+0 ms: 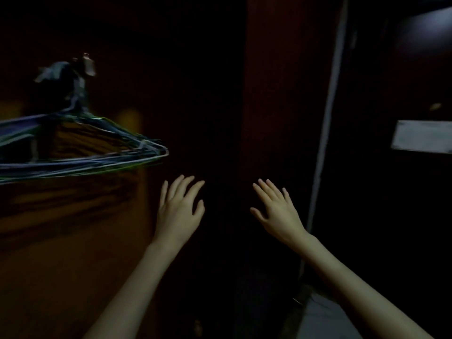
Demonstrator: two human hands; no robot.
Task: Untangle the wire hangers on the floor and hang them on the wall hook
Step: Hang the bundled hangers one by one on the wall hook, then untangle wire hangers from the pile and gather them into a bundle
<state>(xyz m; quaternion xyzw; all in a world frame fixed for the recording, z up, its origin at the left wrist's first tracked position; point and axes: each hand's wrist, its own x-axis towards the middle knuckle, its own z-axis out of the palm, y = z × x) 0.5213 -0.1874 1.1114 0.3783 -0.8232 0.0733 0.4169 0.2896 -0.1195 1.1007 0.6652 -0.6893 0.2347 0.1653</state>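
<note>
A bunch of several blue and green wire hangers (pixel 80 145) hangs at the left from a wall hook (pixel 84 67), their right ends pointing towards the middle. The scene is very dark. My left hand (pixel 179 209) is held out flat, fingers straight and spread, below and right of the hangers' tip, holding nothing. My right hand (pixel 276 211) is stretched out the same way further right, fingers spread and empty. Neither hand touches the hangers.
A brown wooden surface (pixel 73 241) fills the left side. A pale vertical edge (pixel 327 143) runs down the right of centre, with a dark panel and a light rectangular patch (pixel 422 137) beyond it. Something pale grey (pixel 322 316) lies at the bottom right.
</note>
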